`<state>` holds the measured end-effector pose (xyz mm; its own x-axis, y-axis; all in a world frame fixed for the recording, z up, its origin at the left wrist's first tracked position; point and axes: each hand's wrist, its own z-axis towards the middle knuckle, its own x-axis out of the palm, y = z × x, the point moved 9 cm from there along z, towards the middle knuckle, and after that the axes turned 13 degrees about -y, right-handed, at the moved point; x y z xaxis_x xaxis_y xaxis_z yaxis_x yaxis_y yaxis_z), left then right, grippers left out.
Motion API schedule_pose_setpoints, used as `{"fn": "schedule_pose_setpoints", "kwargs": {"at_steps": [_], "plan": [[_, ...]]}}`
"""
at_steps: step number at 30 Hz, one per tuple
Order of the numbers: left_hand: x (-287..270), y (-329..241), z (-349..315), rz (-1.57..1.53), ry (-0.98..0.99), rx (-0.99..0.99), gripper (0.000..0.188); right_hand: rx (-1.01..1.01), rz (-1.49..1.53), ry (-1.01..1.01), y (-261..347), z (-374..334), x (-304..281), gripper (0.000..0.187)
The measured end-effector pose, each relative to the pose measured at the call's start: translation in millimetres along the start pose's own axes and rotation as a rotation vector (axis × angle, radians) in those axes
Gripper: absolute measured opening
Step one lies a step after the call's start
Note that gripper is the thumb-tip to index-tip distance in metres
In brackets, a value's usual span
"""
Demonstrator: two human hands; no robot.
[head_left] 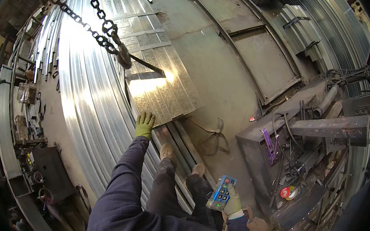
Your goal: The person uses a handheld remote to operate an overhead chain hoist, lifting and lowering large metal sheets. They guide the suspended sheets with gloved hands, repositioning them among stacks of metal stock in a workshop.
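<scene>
My left hand [144, 125], in a yellow-green work glove, is stretched forward with its fingers spread. It lies at the near corner of a stack of galvanized metal sheets [174, 87]; whether it presses on them I cannot tell. Low on the right, my gloved right hand [233, 202] is closed around a blue remote control [222, 191] with dark buttons, which looks wrapped in clear plastic. Black lifting chains [98, 11] come down from the upper left to a hook [123, 56] above the sheets. A dark strap [147, 65] runs from the hook to the stack.
Long corrugated metal sheets [87, 92] spread under and left of the stack. My boots [168, 151] stand among metal lengths. On the right is a cluttered steel bench [253, 144] with a purple clamp [270, 146] and tape rolls [289, 192]. A steel frame [244, 54] lies beyond.
</scene>
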<state>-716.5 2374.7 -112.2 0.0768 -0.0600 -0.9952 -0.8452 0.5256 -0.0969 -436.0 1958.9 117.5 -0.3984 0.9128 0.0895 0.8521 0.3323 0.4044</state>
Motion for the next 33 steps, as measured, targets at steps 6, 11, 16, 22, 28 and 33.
{"fn": "schedule_pose_setpoints", "kwargs": {"at_steps": [6, 11, 16, 22, 28, 33], "plan": [[30.7, 4.1, -6.0, -0.001, -0.036, 0.020, 0.058, 0.017, -0.051, 0.009, -9.8, 24.4, 11.3, 0.057], [33.2, -7.8, -0.6, -0.002, -0.102, 0.054, 0.058, 0.008, -0.058, 0.047, -14.6, 33.1, 30.2, 0.056], [25.3, -12.4, 1.3, 0.005, -0.108, 0.038, 0.055, 0.031, -0.099, 0.041, -20.1, 44.2, 44.1, 0.054], [4.7, -13.8, 16.3, 0.032, 0.165, 0.059, 0.058, -0.003, -0.195, 0.082, -1.3, 16.9, 90.7, 0.050], [-50.1, 23.6, -6.2, -0.161, 0.255, -0.104, 0.059, 0.033, -0.251, 0.194, 17.0, -21.3, 149.5, 0.045], [-102.1, 83.1, -104.6, -0.250, 0.312, -0.346, 0.050, 0.040, -0.330, 0.388, 26.3, -48.9, 203.8, 0.043]]}}
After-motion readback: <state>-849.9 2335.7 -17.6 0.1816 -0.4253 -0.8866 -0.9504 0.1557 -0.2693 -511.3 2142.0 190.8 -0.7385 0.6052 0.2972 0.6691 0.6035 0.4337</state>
